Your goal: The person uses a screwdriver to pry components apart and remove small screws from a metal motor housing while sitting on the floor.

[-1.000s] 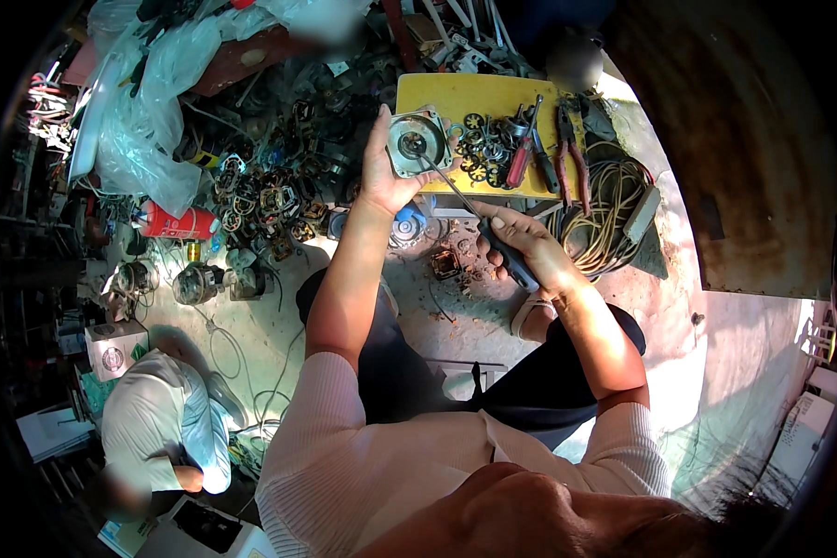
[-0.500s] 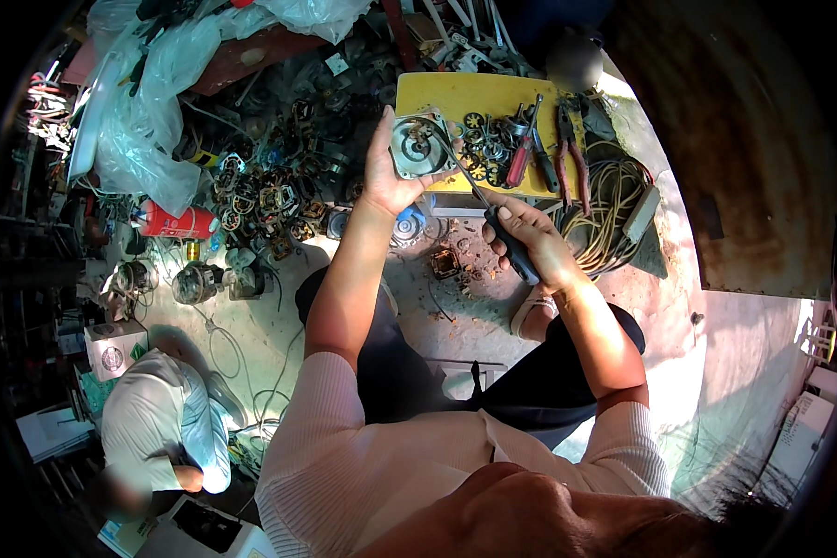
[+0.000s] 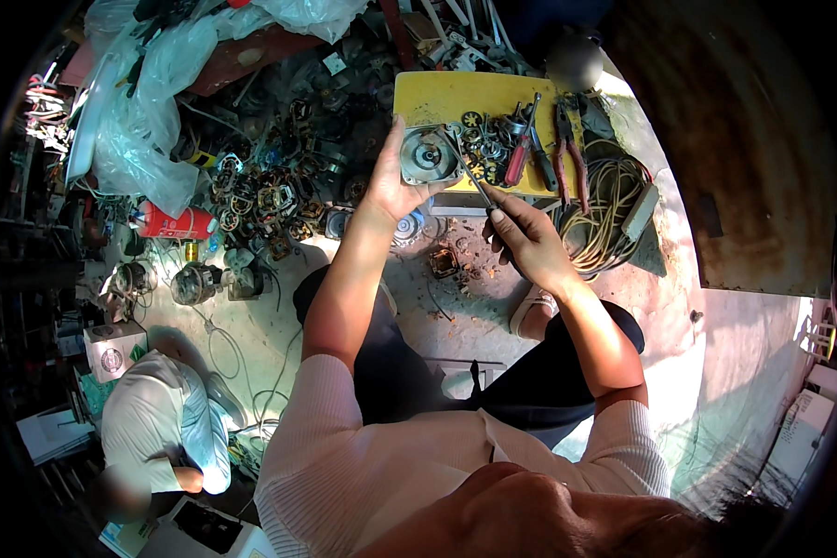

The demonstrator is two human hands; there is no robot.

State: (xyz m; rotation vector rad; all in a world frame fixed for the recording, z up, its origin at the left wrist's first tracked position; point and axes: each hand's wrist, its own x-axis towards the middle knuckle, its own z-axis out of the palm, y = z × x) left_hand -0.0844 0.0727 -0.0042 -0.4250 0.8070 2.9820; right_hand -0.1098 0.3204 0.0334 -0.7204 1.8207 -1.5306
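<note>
Tabletop, yellow and flat (image 3: 428,93): red-handled screwdriver with a steel shaft (image 3: 517,166) and worn, red-handled metal pliers (image 3: 578,167) lying side by side at the right; plier handles overhang the near edge. Tan cable coil (image 3: 581,251) just right of that, on the pale concrete floor (image 3: 660,335). Left: heap of dark metal motor parts (image 3: 274,197), red cylinder on its side (image 3: 175,222), crumpled clear plastic sheeting (image 3: 126,130) above it. Lower left: bent-over person in a pale shirt (image 3: 144,409), near a small whitish box (image 3: 113,350). Upper right: brown, stained panel (image 3: 753,158).
</note>
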